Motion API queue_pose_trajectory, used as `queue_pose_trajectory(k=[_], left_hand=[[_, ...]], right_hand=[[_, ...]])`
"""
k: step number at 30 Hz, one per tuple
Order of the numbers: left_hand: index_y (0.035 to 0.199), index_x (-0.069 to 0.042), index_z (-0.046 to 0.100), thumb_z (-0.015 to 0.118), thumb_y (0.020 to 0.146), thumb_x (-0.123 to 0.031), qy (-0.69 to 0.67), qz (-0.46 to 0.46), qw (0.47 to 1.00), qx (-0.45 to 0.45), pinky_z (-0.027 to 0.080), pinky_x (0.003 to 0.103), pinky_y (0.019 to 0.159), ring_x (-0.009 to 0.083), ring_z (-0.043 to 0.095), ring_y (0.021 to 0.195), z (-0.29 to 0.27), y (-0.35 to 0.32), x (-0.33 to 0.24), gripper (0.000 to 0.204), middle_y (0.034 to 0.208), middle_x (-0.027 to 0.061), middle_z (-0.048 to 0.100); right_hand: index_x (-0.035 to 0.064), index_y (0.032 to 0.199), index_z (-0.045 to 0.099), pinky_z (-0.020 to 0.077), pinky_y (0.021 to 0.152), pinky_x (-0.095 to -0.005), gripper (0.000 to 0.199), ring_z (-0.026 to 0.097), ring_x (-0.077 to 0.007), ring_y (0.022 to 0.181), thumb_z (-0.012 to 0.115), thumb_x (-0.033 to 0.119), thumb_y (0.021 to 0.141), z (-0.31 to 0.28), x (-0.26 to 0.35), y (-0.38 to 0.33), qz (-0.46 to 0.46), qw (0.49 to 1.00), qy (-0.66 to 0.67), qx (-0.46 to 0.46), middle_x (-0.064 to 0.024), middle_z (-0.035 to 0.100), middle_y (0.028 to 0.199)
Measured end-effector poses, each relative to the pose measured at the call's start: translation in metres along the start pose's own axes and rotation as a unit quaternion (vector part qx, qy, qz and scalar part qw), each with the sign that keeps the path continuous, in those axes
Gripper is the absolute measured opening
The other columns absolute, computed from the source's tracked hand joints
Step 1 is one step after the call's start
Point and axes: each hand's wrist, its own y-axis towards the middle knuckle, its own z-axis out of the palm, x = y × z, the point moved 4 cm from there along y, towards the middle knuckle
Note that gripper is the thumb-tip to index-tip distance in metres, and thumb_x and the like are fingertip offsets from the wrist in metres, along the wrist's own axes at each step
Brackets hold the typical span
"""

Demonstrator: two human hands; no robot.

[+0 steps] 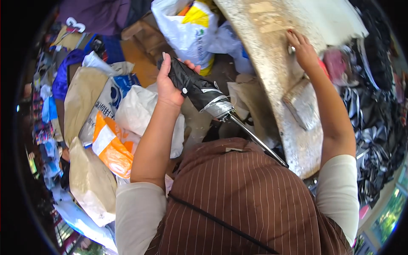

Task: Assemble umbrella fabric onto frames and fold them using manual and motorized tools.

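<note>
A folded black umbrella (193, 85) with silvery trim lies slanting across my front. My left hand (170, 83) is closed around its black fabric end, the thumb pointing up. From the silvery rib ends a bare metal shaft (257, 140) runs down and right, over the brown pinstriped apron (250, 191), to a dark tip. My right hand (303, 50) reaches to the worn wooden tabletop (272, 55), fingers stretched out on its surface. A small shiny spot shows by its thumb; I cannot tell what it is.
A grimy block (302, 104) sits on the tabletop beside my right forearm. Glossy black material (369, 131) is heaped at the right. White plastic bags (144, 112), an orange-and-white package (112, 146) and beige sacks (91, 182) crowd the left. Another bag (182, 32) stands at the back.
</note>
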Motion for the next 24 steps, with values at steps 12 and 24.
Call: queue_pose_trajectory(k=[12, 24], left_hand=[[0.091, -0.002, 0.052, 0.055, 0.089, -0.046, -0.312, -0.101, 0.941, 0.088, 0.054, 0.039, 0.072, 0.025, 0.061, 0.072, -0.038, 0.033, -0.05, 0.045, 0.079, 0.0129, 0.057], [0.094, 0.0, 0.052, 0.054, 0.089, -0.046, -0.146, -0.222, 0.956, 0.126, 0.055, 0.034, 0.06, 0.0247, 0.06, 0.064, 0.046, 0.044, 0.025, 0.046, 0.079, 0.0149, 0.058]], right_hand=[[0.0122, 0.121, 0.054, 0.0444, 0.077, -0.0369, 0.038, 0.057, -0.0286, 0.089, 0.054, 0.014, 0.082, 0.022, 0.017, 0.038, -0.068, 0.986, -0.119, 0.092, -0.0099, 0.06, 0.101], [-0.0015, 0.117, 0.059, 0.0431, 0.061, -0.0229, 0.039, 0.052, -0.0134, 0.068, 0.051, 0.003, 0.079, -0.101, 0.123, -0.059, 0.065, 0.829, 0.524, 0.186, -0.0055, 0.058, 0.089]])
